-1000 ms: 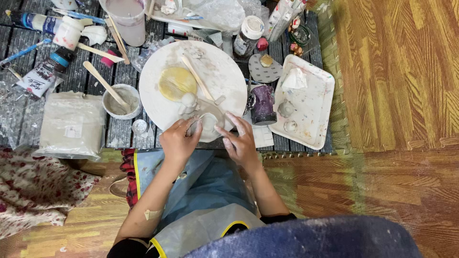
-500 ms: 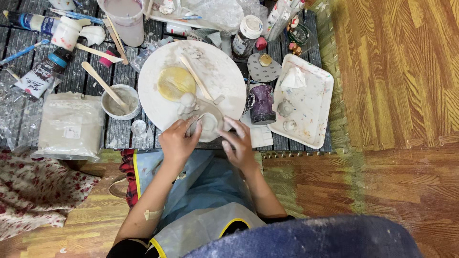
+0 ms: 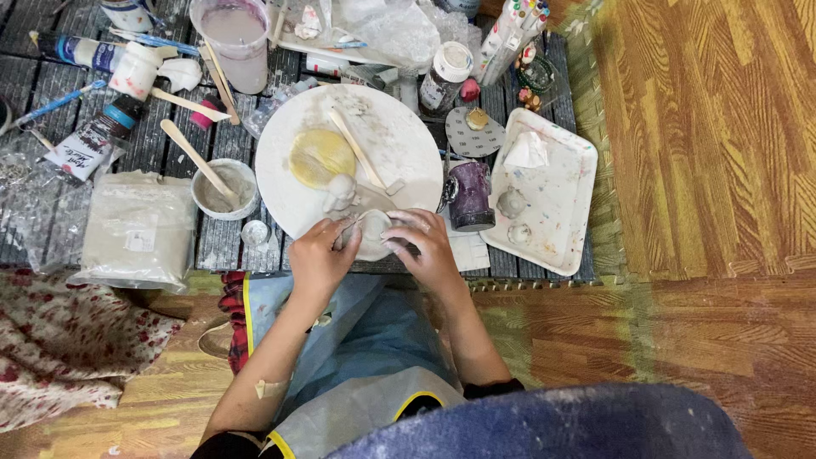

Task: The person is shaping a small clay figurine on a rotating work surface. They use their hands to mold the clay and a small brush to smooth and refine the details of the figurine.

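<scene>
Both the left hand [image 3: 319, 255] and right hand [image 3: 425, 246] close around a soft clay piece [image 3: 371, 234] at the plate's [image 3: 280, 144] near rim, where hard squeezing could dent it.

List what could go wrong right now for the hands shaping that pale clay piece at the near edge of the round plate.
1. The left hand and right hand work the clay piece at the round plate's near rim; it might slip off toward the lap.
2. The small clay figure stands just behind the fingers and could be knocked.
3. The purple cup sits close beside the right hand; a bump may tip it.
</scene>
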